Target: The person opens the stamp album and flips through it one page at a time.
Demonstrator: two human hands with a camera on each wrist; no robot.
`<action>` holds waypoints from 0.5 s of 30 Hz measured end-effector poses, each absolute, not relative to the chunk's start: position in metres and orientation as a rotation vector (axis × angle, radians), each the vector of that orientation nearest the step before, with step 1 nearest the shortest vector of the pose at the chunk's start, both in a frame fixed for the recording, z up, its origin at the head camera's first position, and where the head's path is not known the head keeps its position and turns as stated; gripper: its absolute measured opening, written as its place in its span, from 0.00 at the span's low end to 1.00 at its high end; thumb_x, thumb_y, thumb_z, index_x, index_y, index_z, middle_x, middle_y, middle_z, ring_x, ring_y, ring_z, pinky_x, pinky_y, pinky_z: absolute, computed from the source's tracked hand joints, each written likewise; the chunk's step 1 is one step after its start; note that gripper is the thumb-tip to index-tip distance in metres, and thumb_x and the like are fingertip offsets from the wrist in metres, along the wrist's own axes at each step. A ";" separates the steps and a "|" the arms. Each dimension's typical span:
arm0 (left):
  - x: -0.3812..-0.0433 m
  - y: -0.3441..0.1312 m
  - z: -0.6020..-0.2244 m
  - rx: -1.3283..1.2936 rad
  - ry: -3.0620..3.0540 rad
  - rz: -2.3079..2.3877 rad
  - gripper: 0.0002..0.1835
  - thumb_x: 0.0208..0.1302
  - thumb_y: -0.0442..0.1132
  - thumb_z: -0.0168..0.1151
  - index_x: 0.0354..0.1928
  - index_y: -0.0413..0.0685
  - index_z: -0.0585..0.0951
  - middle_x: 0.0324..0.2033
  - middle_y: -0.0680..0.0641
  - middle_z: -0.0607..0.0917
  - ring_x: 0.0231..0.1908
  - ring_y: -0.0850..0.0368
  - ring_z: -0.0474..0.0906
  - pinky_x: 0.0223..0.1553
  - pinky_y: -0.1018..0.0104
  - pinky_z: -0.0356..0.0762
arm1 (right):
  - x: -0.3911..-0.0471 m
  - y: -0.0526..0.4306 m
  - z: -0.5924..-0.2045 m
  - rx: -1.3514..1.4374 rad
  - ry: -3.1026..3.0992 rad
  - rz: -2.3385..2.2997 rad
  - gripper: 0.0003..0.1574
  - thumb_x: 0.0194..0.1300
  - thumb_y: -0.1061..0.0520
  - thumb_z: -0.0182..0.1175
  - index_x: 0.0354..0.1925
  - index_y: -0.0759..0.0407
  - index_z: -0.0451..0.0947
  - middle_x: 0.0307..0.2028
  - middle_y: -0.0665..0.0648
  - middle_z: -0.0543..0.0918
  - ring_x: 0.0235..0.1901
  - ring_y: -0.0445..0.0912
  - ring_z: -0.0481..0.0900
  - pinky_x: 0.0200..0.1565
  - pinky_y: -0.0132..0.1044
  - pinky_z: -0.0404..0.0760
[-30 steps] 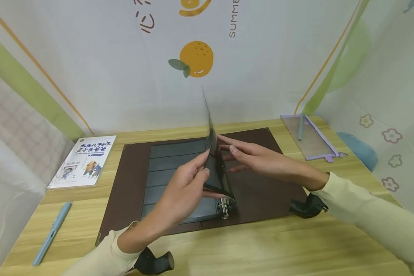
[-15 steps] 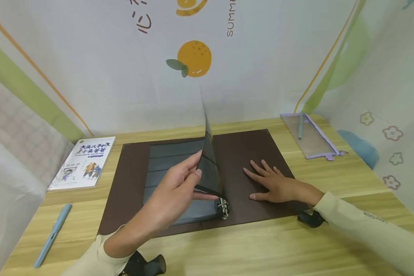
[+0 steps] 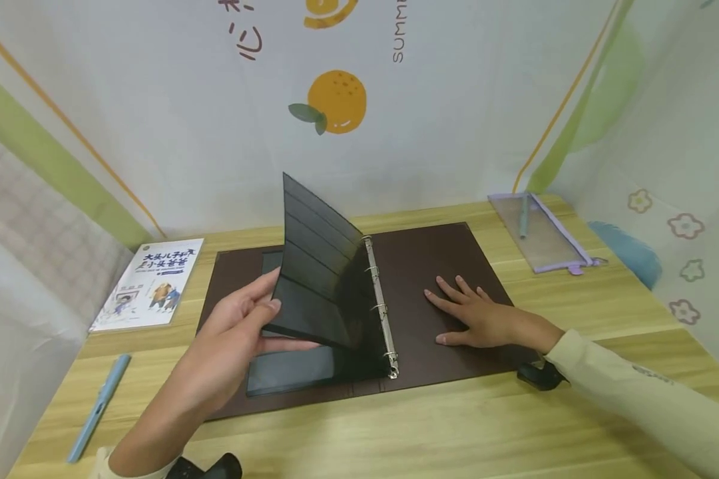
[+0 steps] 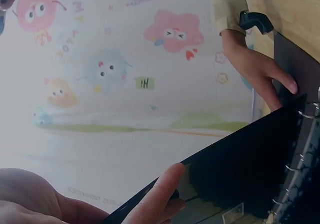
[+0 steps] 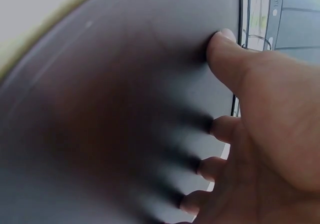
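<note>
A brown ring binder (image 3: pixel 449 266) lies spread on the table, its metal rings (image 3: pixel 379 306) along the middle. My left hand (image 3: pixel 230 332) pinches the outer edge of black pocket pages (image 3: pixel 317 253), thumb on top and fingers beneath. The pages stand tilted up to the left from the rings, above another black page (image 3: pixel 293 369) lying on the left cover. In the left wrist view the thumb and fingers hold the page edge too. My right hand (image 3: pixel 479 319) rests with spread fingers on the bare inside of the right cover; the right wrist view shows its fingertips (image 5: pixel 220 129) touching that surface.
A booklet (image 3: pixel 150 283) with cartoon figures lies at the back left, and a blue pen (image 3: pixel 98 407) is in front of it. At the back right is a mesh zip pouch (image 3: pixel 551 243) with a pen on or in it. A printed curtain (image 3: pixel 443 120) hangs behind the table.
My left hand has swung the black pages leftward and down from nearly upright. My right hand has left the pages and come down flat on the right cover, staying there since half a second ago.
</note>
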State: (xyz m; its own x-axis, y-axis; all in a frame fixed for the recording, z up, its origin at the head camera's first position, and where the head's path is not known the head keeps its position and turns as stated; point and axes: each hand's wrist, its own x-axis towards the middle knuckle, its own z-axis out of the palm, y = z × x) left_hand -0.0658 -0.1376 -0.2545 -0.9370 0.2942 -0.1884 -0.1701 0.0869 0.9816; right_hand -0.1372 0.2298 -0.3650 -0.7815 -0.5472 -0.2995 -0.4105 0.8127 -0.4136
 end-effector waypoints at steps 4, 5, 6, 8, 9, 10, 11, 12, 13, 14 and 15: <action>-0.066 -0.153 -0.267 0.095 2.033 1.939 0.33 0.80 0.34 0.36 0.81 0.48 0.42 0.59 0.45 0.67 0.73 0.57 0.53 0.50 0.48 0.86 | -0.137 0.231 -0.366 -0.717 2.591 -0.465 0.53 0.72 0.37 0.59 0.81 0.58 0.48 0.80 0.71 0.39 0.76 0.76 0.33 0.67 0.80 0.41; -0.066 -0.156 -0.270 0.085 2.046 1.930 0.33 0.80 0.33 0.36 0.81 0.47 0.42 0.71 0.44 0.59 0.75 0.56 0.51 0.50 0.49 0.86 | -0.138 0.231 -0.366 -0.720 2.594 -0.466 0.53 0.72 0.37 0.59 0.81 0.58 0.48 0.80 0.72 0.39 0.76 0.76 0.33 0.67 0.80 0.41; -0.067 -0.159 -0.273 0.062 2.063 1.918 0.33 0.80 0.33 0.35 0.81 0.47 0.43 0.69 0.42 0.62 0.74 0.55 0.55 0.50 0.49 0.86 | -0.138 0.231 -0.367 -0.724 2.596 -0.467 0.53 0.72 0.37 0.59 0.80 0.58 0.48 0.80 0.72 0.39 0.76 0.76 0.33 0.67 0.81 0.41; -0.068 -0.166 -0.280 0.021 2.107 1.881 0.33 0.79 0.31 0.36 0.81 0.47 0.44 0.77 0.42 0.58 0.69 0.58 0.67 0.50 0.51 0.86 | -0.137 0.231 -0.368 -0.732 2.600 -0.469 0.53 0.72 0.38 0.59 0.80 0.58 0.49 0.80 0.72 0.40 0.76 0.77 0.33 0.66 0.81 0.41; -0.069 -0.170 -0.284 0.005 2.130 1.858 0.33 0.79 0.31 0.36 0.81 0.46 0.45 0.78 0.42 0.57 0.71 0.58 0.67 0.49 0.53 0.86 | -0.137 0.231 -0.368 -0.738 2.603 -0.468 0.52 0.72 0.38 0.59 0.80 0.59 0.49 0.80 0.72 0.40 0.76 0.77 0.34 0.66 0.81 0.42; -0.070 -0.173 -0.289 -0.031 2.172 1.823 0.32 0.78 0.31 0.38 0.81 0.47 0.48 0.75 0.39 0.64 0.63 0.59 0.75 0.48 0.55 0.87 | -0.137 0.231 -0.369 -0.744 2.606 -0.466 0.52 0.72 0.38 0.59 0.80 0.59 0.49 0.79 0.72 0.40 0.76 0.77 0.34 0.66 0.81 0.42; -0.071 -0.177 -0.294 -0.068 2.222 1.771 0.32 0.78 0.31 0.40 0.80 0.47 0.50 0.69 0.38 0.72 0.54 0.62 0.80 0.48 0.58 0.86 | -0.137 0.231 -0.369 -0.745 2.609 -0.466 0.52 0.72 0.39 0.59 0.80 0.59 0.49 0.79 0.72 0.40 0.76 0.77 0.34 0.66 0.81 0.42; -0.072 -0.181 -0.299 -0.095 2.269 1.723 0.31 0.78 0.32 0.43 0.79 0.47 0.51 0.62 0.38 0.78 0.46 0.63 0.83 0.46 0.61 0.86 | -0.137 0.231 -0.370 -0.745 2.611 -0.463 0.52 0.72 0.38 0.59 0.80 0.59 0.49 0.79 0.72 0.40 0.76 0.77 0.34 0.66 0.81 0.42; -0.073 -0.185 -0.305 -0.123 2.322 1.669 0.31 0.77 0.32 0.45 0.79 0.45 0.53 0.58 0.38 0.81 0.41 0.64 0.83 0.44 0.64 0.84 | -0.136 0.231 -0.370 -0.743 2.612 -0.463 0.52 0.72 0.38 0.59 0.80 0.58 0.49 0.80 0.72 0.40 0.76 0.77 0.34 0.66 0.81 0.42; -0.075 -0.189 -0.310 -0.147 2.371 1.611 0.31 0.77 0.33 0.47 0.78 0.44 0.54 0.54 0.39 0.82 0.39 0.63 0.83 0.41 0.66 0.84 | -0.136 0.231 -0.370 -0.741 2.614 -0.461 0.52 0.72 0.38 0.59 0.80 0.58 0.49 0.80 0.72 0.40 0.76 0.76 0.34 0.67 0.81 0.43; -0.076 -0.192 -0.316 -0.162 2.427 1.544 0.31 0.76 0.33 0.50 0.77 0.41 0.56 0.49 0.40 0.84 0.36 0.62 0.82 0.38 0.66 0.83 | -0.136 0.230 -0.370 -0.739 2.615 -0.460 0.52 0.72 0.38 0.59 0.80 0.58 0.49 0.80 0.72 0.40 0.76 0.76 0.34 0.67 0.80 0.42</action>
